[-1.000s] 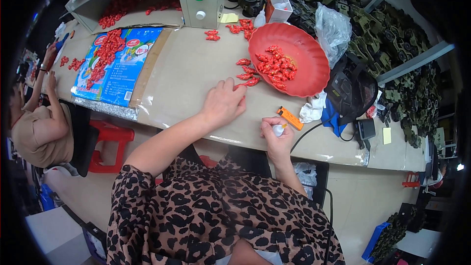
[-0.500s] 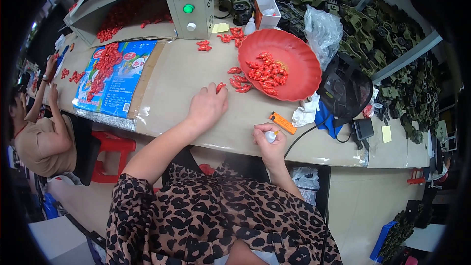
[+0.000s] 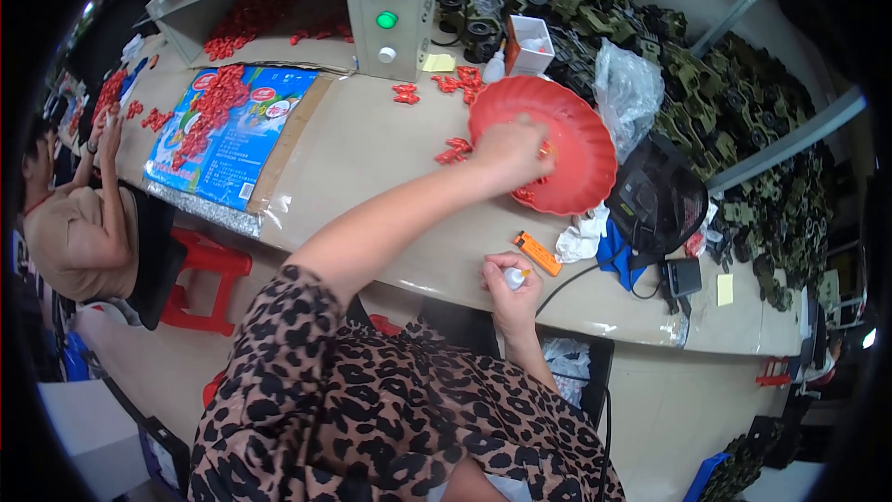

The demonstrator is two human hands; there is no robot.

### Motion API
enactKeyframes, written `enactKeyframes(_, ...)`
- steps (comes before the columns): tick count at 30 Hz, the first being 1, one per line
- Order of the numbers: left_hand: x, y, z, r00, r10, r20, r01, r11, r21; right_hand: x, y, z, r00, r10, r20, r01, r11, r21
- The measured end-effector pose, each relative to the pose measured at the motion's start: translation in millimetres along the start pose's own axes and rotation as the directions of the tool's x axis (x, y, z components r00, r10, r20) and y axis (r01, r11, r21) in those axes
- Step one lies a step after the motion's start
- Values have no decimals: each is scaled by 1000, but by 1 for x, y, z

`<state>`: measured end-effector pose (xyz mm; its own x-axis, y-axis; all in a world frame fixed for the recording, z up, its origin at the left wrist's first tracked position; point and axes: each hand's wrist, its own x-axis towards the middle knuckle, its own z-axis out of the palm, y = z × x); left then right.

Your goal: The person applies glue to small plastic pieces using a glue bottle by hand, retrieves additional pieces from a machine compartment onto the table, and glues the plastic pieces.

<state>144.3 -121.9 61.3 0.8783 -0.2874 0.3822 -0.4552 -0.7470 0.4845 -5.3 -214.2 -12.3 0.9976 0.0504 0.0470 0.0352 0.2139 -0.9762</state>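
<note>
My left hand [image 3: 514, 156] reaches over the near left rim of a red scalloped bowl [image 3: 587, 125]. Its fingertips are blurred and point down at small red plastic pieces [image 3: 526, 193], which the hand mostly covers. Whether it holds one I cannot make out. Left of the bowl, a few more red pieces [image 3: 453, 151] lie on the table. Closer to the table's front edge, my right hand [image 3: 517, 299] is closed around a small white squeeze bottle [image 3: 514, 277] with a yellowish tip. An orange box cutter [image 3: 538, 254] lies just beyond that hand.
A grey machine [image 3: 395, 14] with coloured buttons stands at the back left. Before it, a blue printed cardboard sheet [image 3: 232, 163] bears red pieces. Crumpled tissue [image 3: 581, 234], a black mesh bag [image 3: 658, 193] and piled green toy vehicles [image 3: 734, 84] occupy the right. A co-worker [image 3: 84, 223] sits left.
My left hand has moved from a red piece on the table, rightward and away from me, into the bowl. My right hand keeps the bottle. The whole view has shifted slightly.
</note>
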Motion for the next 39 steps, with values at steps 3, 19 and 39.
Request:
enactKeyframes(3,14,4,25,995,8,96,-17,995,98,-2,2,0,1000,-26,-2,26,999,-26)
enactKeyframes(19,-60,-77,-12,1000,2,3,-1,999,-51,2,0,-3,1000,-18,7,18,1000,8)
enactKeyframes(39,-81,-79,-12,998,62,6,-60,933,354,2,7,-3,997,-73,12,74,991,-113)
